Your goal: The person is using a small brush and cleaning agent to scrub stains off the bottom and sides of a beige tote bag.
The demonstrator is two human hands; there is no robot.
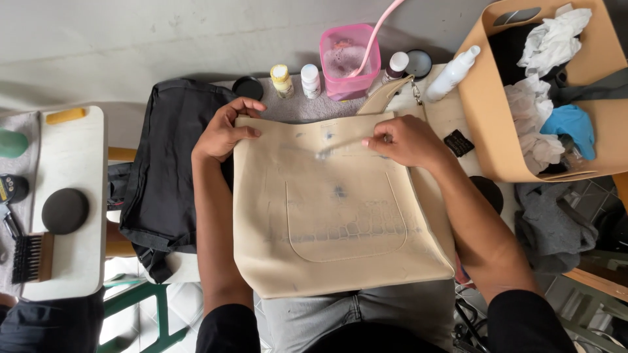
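Beige leather tote bag point(340, 216) lay flat on the person's lap, stained with bluish marks. Left hand point(226, 131) pinched the bag's top left corner. Right hand point(402, 140) clenched a small blurred tool on its upper edge. Beyond the bag: pink container point(348, 62), small bottles point(296, 80). Right of bag: cardboard box point(484, 104) of rags.

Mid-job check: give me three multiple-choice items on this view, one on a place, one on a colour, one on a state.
1. Where does the left hand grip the beige bag?
A. top left corner
B. bottom edge
C. pocket

2. What colour is the tub behind the bag?
A. green
B. pink
C. black

3. How is the bag's front?
A. spotless
B. torn open
C. stained with dark marks

Answers: 1 A, its fingers fold over that corner. 2 B, its walls are see-through pink. 3 C, bluish smudges near the right hand and on the pocket.
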